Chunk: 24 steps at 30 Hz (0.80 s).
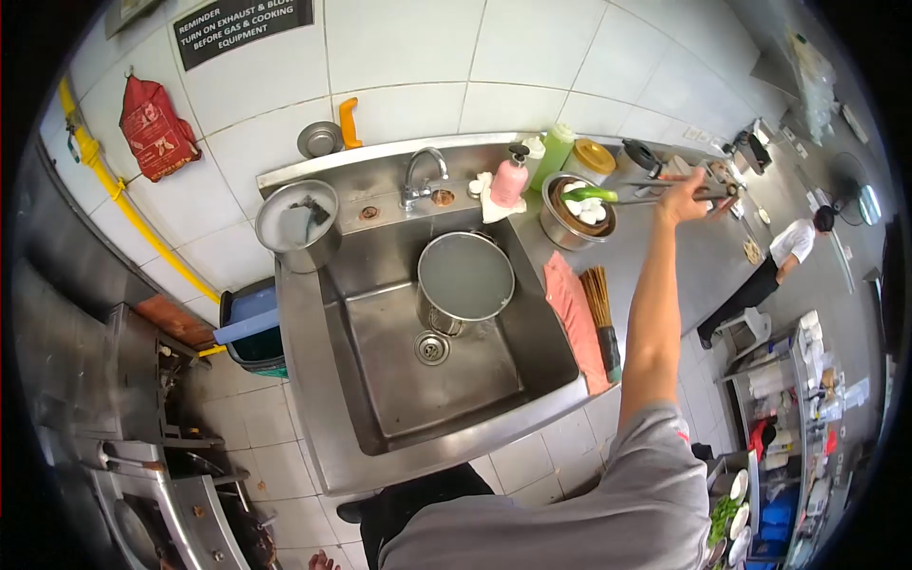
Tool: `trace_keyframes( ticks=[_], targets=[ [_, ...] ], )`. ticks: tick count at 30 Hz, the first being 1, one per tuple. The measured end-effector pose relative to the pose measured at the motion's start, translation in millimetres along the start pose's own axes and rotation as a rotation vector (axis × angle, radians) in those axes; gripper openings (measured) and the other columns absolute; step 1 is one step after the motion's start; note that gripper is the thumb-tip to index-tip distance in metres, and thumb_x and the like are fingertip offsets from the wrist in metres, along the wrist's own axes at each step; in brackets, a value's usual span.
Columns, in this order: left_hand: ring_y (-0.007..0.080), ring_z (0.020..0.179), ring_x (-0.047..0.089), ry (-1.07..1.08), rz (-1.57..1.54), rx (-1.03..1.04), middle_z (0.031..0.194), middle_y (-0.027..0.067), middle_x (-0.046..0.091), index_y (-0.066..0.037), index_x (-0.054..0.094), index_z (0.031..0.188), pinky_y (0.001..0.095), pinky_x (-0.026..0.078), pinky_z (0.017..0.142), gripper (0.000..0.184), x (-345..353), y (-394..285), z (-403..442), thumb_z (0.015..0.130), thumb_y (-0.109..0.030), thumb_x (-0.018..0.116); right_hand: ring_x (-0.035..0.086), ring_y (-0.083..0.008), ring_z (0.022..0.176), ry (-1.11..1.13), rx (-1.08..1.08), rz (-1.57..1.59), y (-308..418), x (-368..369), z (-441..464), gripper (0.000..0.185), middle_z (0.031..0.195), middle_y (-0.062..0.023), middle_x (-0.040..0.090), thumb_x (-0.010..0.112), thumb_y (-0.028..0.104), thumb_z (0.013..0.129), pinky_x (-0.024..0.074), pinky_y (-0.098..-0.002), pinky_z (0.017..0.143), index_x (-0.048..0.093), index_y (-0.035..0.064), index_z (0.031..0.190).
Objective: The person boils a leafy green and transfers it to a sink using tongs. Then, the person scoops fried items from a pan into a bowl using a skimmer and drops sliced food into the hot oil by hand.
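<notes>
Pink: pump bottle [510, 180] | red: wall bag [160, 133] | yellow: pipe [136, 218] | grey: shirt [560, 508]

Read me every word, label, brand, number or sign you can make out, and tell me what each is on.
Black wall sign: "REMINDER", "TURN ON EXHAUST & BLO…" (last word cut off), "BEFORE GAS & COOKING EQUIPMENT".
Red bag on the wall: printed, too small and blurred to read.
Pink pump bottle: no readable text.
No other text is legible.
</notes>
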<state>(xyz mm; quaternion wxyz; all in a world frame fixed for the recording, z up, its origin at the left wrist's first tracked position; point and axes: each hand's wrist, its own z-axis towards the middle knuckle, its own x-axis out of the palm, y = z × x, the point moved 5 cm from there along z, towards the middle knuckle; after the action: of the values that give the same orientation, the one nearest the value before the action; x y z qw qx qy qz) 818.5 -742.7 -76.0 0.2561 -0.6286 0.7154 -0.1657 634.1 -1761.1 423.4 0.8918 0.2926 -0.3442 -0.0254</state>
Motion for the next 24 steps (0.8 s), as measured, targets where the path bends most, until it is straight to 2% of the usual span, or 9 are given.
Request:
trace_keyframes(
  ticks=[8,10,11,13,17,19,20,22,24],
  targets=[
    [0.0344,0.113,0.046,-0.137,-0.038,0.057,0.143,0.0099,0.041,-0.007,0.043,0.128,0.0513,0.043,0.091,0.040,-23,4,-29,0.094,-0.027,0.042,0.061,-0.0117,0.064,0.158,-0.105,-0.316,-41,-16,-8,0.020,0.075,-0.0047,0.067,0.063,0.016,0.088,0.0467,-0.0270,0.060,0.066,-0.0006,0.077],
    [0.0234,0.086,0.055,-0.192,-0.055,0.159,0.119,0.0126,0.058,-0.006,0.053,0.117,0.0382,0.049,0.073,0.034,-28,5,-44,0.092,-0.029,0.046,0.062,-0.0124,0.070,0.201,-0.198,-0.218,-21,-7,-6,0.018,0.076,-0.0067,0.067,0.061,0.015,0.090,0.0479,-0.0281,0.066,0.065,-0.0024,0.084],
    [0.0234,0.086,0.055,-0.218,-0.080,0.163,0.119,0.0126,0.058,-0.006,0.053,0.117,0.0382,0.049,0.073,0.034,-31,6,-44,0.092,-0.029,0.046,0.063,-0.0144,0.074,0.263,-0.178,-0.159,-7,3,-7,0.018,0.080,-0.0087,0.068,0.061,0.014,0.090,0.0490,-0.0295,0.069,0.064,-0.0032,0.089],
    [0.0177,0.075,0.054,-0.157,0.015,0.091,0.099,0.0036,0.065,-0.014,0.046,0.115,0.0400,0.045,0.057,0.047,-47,32,-6,0.083,-0.047,0.058,0.065,-0.0194,0.082,0.411,-0.008,-0.015,29,40,-29,0.023,0.091,-0.0128,0.067,0.057,0.017,0.093,0.0510,-0.0340,0.076,0.061,-0.0045,0.100],
    [0.0216,0.078,0.060,-0.301,0.220,0.092,0.093,0.0101,0.064,0.002,0.051,0.117,0.0339,0.050,0.059,0.048,-18,28,-23,0.082,-0.025,0.068,0.063,-0.0227,0.098,0.855,0.431,0.148,103,127,-125,0.052,0.108,-0.0178,0.061,0.039,0.044,0.099,0.0549,-0.0336,0.076,0.051,-0.0034,0.119],
    [0.0209,0.076,0.059,-0.309,0.171,0.110,0.092,0.0105,0.064,0.002,0.052,0.116,0.0332,0.050,0.060,0.046,8,6,-36,0.081,-0.023,0.068,0.060,-0.0142,0.060,1.118,0.453,0.088,141,164,-195,0.056,0.082,-0.0099,0.061,0.038,0.049,0.098,0.0496,-0.0257,0.049,0.051,-0.0011,0.120],
    [0.0201,0.075,0.059,-0.285,0.167,0.134,0.090,0.0108,0.064,0.002,0.053,0.115,0.0326,0.050,0.060,0.045,17,2,-38,0.080,-0.020,0.069,0.049,-0.0094,0.044,1.238,0.575,0.090,150,180,-233,0.051,0.063,-0.0023,0.052,0.040,0.049,0.097,0.0408,-0.0245,0.039,0.054,0.0016,0.110],
    [0.0200,0.076,0.060,-0.301,0.196,0.207,0.090,0.0111,0.064,0.003,0.055,0.113,0.0323,0.050,0.062,0.042,24,10,-30,0.080,-0.020,0.069,0.040,-0.0074,0.040,1.283,0.551,-0.048,144,216,-303,0.035,0.058,0.0019,0.044,0.044,0.045,0.097,0.0300,-0.0219,0.034,0.048,0.0107,0.089],
    [0.0198,0.077,0.060,-0.331,0.217,0.270,0.090,0.0113,0.064,0.003,0.057,0.110,0.0321,0.050,0.065,0.040,27,21,-31,0.079,-0.019,0.069,0.036,-0.0073,0.041,1.370,0.836,0.335,160,254,-380,0.021,0.060,0.0029,0.042,0.045,0.036,0.098,0.0293,-0.0224,0.036,0.044,0.0149,0.100]
  ],
)
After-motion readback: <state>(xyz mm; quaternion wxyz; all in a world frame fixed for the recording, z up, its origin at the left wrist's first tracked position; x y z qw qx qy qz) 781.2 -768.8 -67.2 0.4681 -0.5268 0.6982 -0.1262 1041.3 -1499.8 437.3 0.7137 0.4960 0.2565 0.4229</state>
